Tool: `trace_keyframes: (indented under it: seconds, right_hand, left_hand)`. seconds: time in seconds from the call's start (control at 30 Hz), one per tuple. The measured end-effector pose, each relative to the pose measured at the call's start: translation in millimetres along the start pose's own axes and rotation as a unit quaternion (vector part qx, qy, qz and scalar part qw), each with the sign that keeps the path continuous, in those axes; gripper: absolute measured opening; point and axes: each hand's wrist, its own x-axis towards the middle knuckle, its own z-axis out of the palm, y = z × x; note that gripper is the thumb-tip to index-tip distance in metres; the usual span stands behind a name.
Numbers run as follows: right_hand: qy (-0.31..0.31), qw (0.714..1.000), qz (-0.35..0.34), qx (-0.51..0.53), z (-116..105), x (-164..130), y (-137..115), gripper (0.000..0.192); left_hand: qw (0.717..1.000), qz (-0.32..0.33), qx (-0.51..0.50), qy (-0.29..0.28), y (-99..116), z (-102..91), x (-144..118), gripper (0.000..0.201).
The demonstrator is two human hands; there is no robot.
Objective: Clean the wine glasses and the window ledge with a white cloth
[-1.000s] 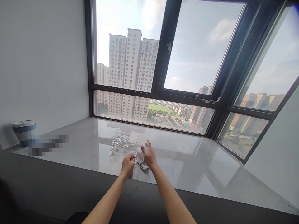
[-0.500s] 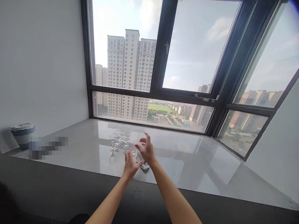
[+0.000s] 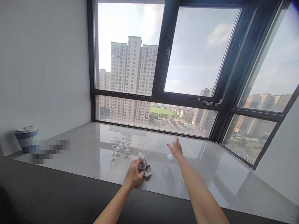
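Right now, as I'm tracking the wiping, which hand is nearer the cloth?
Left. The left hand touches the cloth; the right hand is apart, by a glass.

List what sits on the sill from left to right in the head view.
Blue-and-white lidded container → cluster of wine glasses → left hand touching the grey cloth → single wine glass at the right hand.
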Motion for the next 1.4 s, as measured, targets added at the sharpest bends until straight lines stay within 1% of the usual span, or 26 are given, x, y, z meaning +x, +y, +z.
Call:
trace_keyframes:
  seconds: [0.1, 0.2, 0.33, 0.47, 0.57, 0.63, 0.7, 0.77, 0.83, 0.9, 0.93, 0.97, 1.0, 1.07, 1.1, 1.17, 1.2, 1.23, 1.27, 1.33, 1.4]
  right_hand:
    - [0.005, 1.000, 0.009, -0.010, 11, 17, 21, 0.081]
    - [0.009, 1.000, 0.011, -0.008, 17, 30, 30, 0.081]
    - [0.011, 1.000, 0.018, -0.013, 19, 45, 36, 0.081]
    - [0.003, 1.000, 0.018, -0.013, 22, 55, 40, 0.080]
    - [-0.005, 1.000, 0.019, -0.018, 24, 57, 41, 0.082]
    - [-0.005, 0.999, 0.010, -0.040, 24, 55, 40, 0.087]
    - [0.018, 0.997, -0.009, -0.074, 21, 50, 38, 0.092]
    - [0.073, 0.992, -0.036, -0.100, 17, 41, 33, 0.089]
    - [0.135, 0.983, -0.073, -0.097, 16, 26, 24, 0.078]
    - [0.168, 0.976, -0.124, -0.056, 22, 4, 10, 0.065]
    - [0.162, 0.974, -0.153, -0.024, 28, -11, 2, 0.061]
    - [0.135, 0.974, -0.180, 0.011, 36, -27, -8, 0.060]
    - [0.094, 0.974, -0.198, 0.050, 44, -46, -17, 0.058]
    - [-0.033, 0.966, -0.235, 0.106, 62, -85, -33, 0.059]
    - [-0.096, 0.955, -0.253, 0.123, 70, -103, -39, 0.063]
    - [-0.212, 0.918, -0.300, 0.151, 83, -135, -46, 0.075]
    - [-0.236, 0.906, -0.315, 0.154, 87, -146, -45, 0.077]
    - [-0.249, 0.901, -0.324, 0.149, 89, -153, -43, 0.077]
    - [-0.247, 0.903, -0.323, 0.140, 91, -158, -39, 0.077]
    - [-0.217, 0.922, -0.301, 0.112, 91, -160, -28, 0.076]
    - [-0.173, 0.944, -0.268, 0.079, 88, -157, -18, 0.077]
  left_hand:
    - [1.000, 0.000, 0.000, -0.005, 1, -0.2, 0, 0.042]
    - [1.000, -0.001, -0.003, -0.009, 3, -1.9, 0, 0.038]
    - [1.000, -0.011, -0.005, -0.018, 7, -3.6, 0, 0.034]
    - [1.000, -0.018, -0.008, -0.009, 7, -2.9, 1, 0.028]
    - [1.000, -0.026, -0.011, -0.003, 4, -1.6, 2, 0.025]
    - [1.000, -0.026, -0.007, -0.006, 2, -1.2, 2, 0.024]
    - [1.000, -0.023, -0.003, -0.009, 2, -1.4, 2, 0.022]
    - [1.000, -0.020, -0.003, -0.010, 2, -1.7, 2, 0.021]
    - [1.000, -0.021, -0.006, -0.009, 3, -1.7, 2, 0.021]
    - [1.000, -0.025, -0.004, -0.008, 4, -1.4, 2, 0.020]
    - [1.000, -0.027, -0.002, -0.008, 5, -1.2, 1, 0.019]
    - [1.000, -0.028, -0.001, -0.009, 5, -1.1, 1, 0.019]
    - [1.000, -0.025, 0.001, -0.012, 6, -1.0, 1, 0.018]
    - [1.000, -0.012, 0.004, -0.021, 8, -1.3, 0, 0.018]
    - [1.000, -0.005, 0.008, -0.024, 9, -1.6, -1, 0.018]
    - [0.999, 0.006, 0.012, -0.030, 11, -2.3, -1, 0.021]
    - [0.999, 0.004, 0.012, -0.031, 10, -2.6, -1, 0.023]
    - [1.000, -0.004, 0.009, -0.027, 10, -2.9, -1, 0.026]
    - [1.000, -0.017, 0.004, -0.018, 8, -3.0, 0, 0.027]
    - [0.999, -0.054, 0.000, 0.010, 4, -2.6, 2, 0.028]
    - [0.995, -0.089, 0.007, 0.039, 1, -1.4, 3, 0.025]
